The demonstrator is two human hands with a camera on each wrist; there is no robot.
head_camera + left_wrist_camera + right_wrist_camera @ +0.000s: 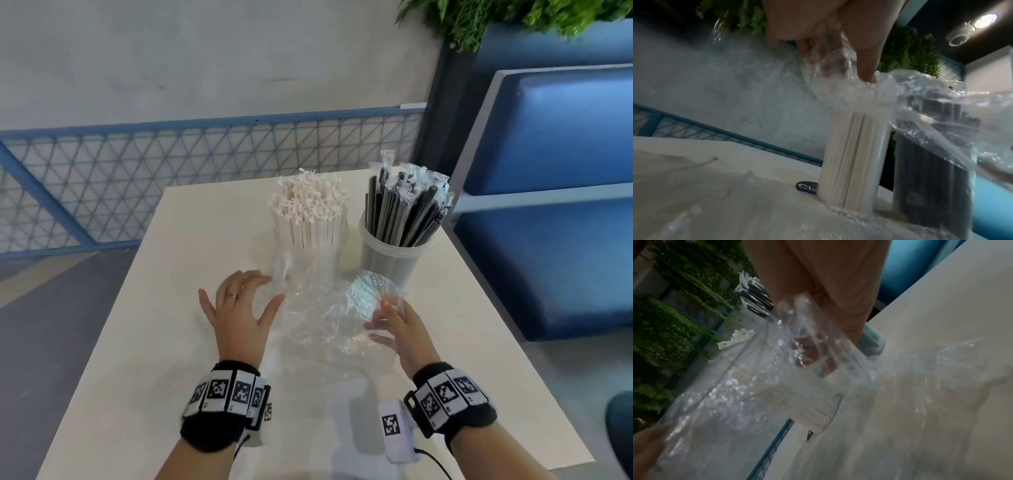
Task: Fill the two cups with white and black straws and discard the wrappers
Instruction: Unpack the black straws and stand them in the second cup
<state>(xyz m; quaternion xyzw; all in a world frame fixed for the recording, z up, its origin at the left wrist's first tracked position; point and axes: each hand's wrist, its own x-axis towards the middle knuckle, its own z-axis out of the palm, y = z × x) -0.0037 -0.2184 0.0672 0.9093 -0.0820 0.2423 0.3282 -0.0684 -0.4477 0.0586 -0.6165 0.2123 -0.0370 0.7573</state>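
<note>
Only one fragment of lettering can be read: the white letters "Cla" on a small dark label (pixel 806 188) lying on the table (pixel 694 170), touching the base of the cup of white straws (pixel 855 162) at its 9 o'clock in the left wrist view; the cup hides whatever follows. The wristbands' black-and-white square code markers (pixel 219 389) carry no legible text.

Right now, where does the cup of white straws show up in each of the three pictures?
Head: the white straws stand centre, left of the black straws.
Left wrist: white straws lower centre, upright on the table.
Right wrist: white straws centre, tilted, seen through the wrapper.
Shared landmark: the black straws beside them.
</note>
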